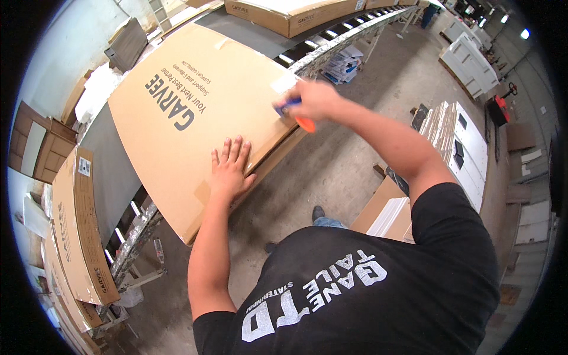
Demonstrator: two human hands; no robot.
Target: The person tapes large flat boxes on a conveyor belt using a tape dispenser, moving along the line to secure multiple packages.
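Note:
A large flat brown cardboard carton (154,136) with dark printing lies across the conveyor in front of me. My left hand (231,170) rests flat on its top near the close edge, fingers spread. At the carton's right corner my right hand (313,100) is closed around a blue and orange tape dispenser (305,123), slightly blurred. The dispenser is over the edge beside a whitish strip (285,83) on the carton. My fingers hide much of the tool. A small tape patch (202,192) shows at the near left of the top.
The conveyor (112,171) carries another carton (296,16) at the back and one (80,231) at the left. White panels (464,148) stand stacked at the right, with a cardboard piece (378,201) below. A plastic bottle (158,251) lies near the conveyor leg.

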